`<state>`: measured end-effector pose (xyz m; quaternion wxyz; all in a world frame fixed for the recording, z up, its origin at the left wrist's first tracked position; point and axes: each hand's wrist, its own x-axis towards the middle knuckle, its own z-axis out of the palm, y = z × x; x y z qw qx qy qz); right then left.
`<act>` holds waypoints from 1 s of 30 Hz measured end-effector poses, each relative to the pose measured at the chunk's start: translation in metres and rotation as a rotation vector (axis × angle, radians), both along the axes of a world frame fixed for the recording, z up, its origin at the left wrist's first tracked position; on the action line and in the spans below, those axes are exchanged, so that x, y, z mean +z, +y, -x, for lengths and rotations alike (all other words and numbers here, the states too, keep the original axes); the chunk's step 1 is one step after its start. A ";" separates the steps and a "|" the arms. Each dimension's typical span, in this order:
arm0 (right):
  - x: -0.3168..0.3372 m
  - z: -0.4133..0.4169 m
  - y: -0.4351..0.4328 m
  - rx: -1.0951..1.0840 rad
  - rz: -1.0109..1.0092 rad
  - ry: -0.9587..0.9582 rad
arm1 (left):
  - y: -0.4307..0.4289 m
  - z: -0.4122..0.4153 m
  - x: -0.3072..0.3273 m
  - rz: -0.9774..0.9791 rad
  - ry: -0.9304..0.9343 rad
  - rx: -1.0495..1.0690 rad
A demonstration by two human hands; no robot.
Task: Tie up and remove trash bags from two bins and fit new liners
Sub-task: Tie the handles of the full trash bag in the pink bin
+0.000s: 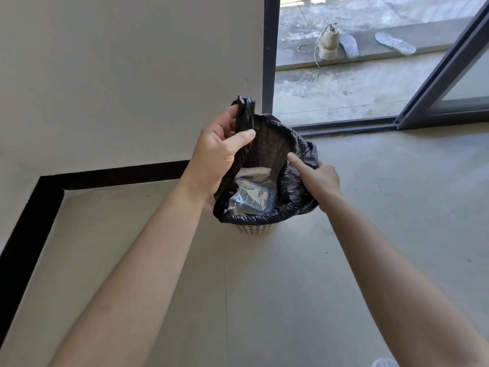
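Centre of the frame: the bag (299, 197), black, lines the bin (254, 229) on the floor (291, 287), wrappers (254, 198) inside. The left hand (219, 154) lifts a gathered strip of its rim, thumb and fingers clamped on it. The right hand (321, 178) grips the right rim, index finger straight, the others curled round the plastic. Wall (119, 75) at upper left; shoe (329, 43) outside, upper right.
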<state>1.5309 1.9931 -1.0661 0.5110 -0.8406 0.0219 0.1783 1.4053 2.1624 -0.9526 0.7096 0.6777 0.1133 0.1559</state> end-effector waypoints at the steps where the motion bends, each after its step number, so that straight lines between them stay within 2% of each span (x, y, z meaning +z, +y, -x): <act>1: 0.008 -0.003 -0.002 0.004 0.117 -0.052 | 0.000 -0.001 0.000 -0.006 -0.009 0.041; 3: 0.026 -0.013 -0.007 -0.088 0.247 -0.233 | 0.000 -0.002 0.002 -0.006 -0.030 0.130; 4: 0.036 -0.019 -0.009 -0.143 0.229 -0.365 | 0.001 -0.003 0.002 0.017 -0.045 0.181; 7: 0.071 -0.038 -0.021 -0.266 0.032 -0.752 | 0.007 -0.004 0.002 0.093 -0.088 0.352; 9: 0.083 -0.046 -0.032 -0.320 -0.074 -0.859 | 0.013 -0.005 0.002 0.116 -0.097 0.438; 11: 0.085 -0.051 -0.039 -0.345 -0.051 -0.753 | 0.016 -0.005 0.002 0.148 -0.097 0.473; 13: 0.077 -0.057 -0.045 -0.270 0.146 -0.397 | 0.017 -0.005 0.002 0.171 -0.105 0.460; 15: 0.067 -0.056 -0.055 -0.067 0.348 -0.024 | 0.015 -0.006 0.002 0.181 -0.107 0.422; 16: 0.063 -0.053 -0.059 0.058 0.414 0.078 | 0.014 -0.006 0.001 0.170 -0.108 0.403; 17: 0.059 -0.052 -0.062 0.146 0.449 0.101 | 0.013 -0.007 0.001 0.149 -0.107 0.389; 19: 0.056 -0.054 -0.063 0.161 0.463 -0.025 | 0.014 -0.008 0.002 0.110 -0.108 0.379; 21: 0.061 -0.056 -0.059 0.059 0.371 -0.276 | 0.017 -0.009 0.002 0.105 -0.123 0.379; 23: 0.077 -0.056 -0.053 -0.053 0.107 -0.456 | 0.019 -0.010 0.000 0.109 -0.137 0.380; 26: 0.102 -0.056 -0.046 -0.146 -0.228 -0.597 | 0.020 -0.011 -0.003 0.141 -0.155 0.378; 30: 0.121 -0.045 -0.033 -0.170 -0.383 -0.778 | 0.022 -0.013 -0.002 0.168 -0.176 0.431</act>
